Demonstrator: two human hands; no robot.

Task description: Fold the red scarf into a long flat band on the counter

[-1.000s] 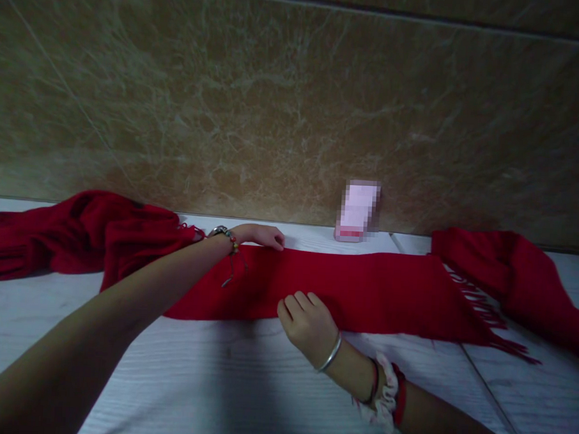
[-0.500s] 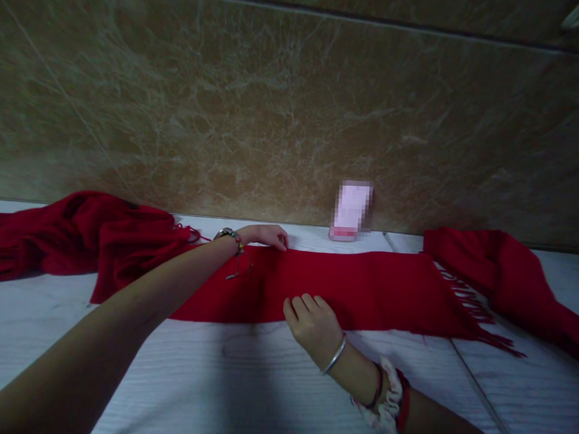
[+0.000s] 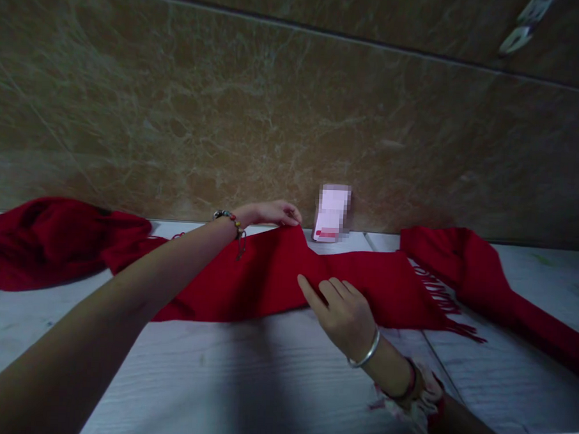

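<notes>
A red scarf [image 3: 268, 273] with a fringed right end is stretched across the white wood-grain surface. My left hand [image 3: 280, 212] pinches its far edge and holds that edge raised in a peak. At the near edge is my right hand [image 3: 345, 312], its index finger extended along the cloth and the other fingers curled. Its thumb is hidden, and the near edge appears gripped under the fingers, slightly lifted. A bunched red cloth [image 3: 77, 240] lies at the left, partly behind my left forearm.
Another red cloth [image 3: 474, 263] trails off to the right, by the fringe. A pink, blurred-out phone-like object [image 3: 332, 212] leans on the brown marbled wall [image 3: 202, 111] behind the scarf. A pale object [image 3: 523, 29] is on the wall at upper right.
My left hand has moved slightly right and lifted the scarf's far edge into a peak. My right hand has shifted right, its index finger now extended. The camera view has turned a little.
</notes>
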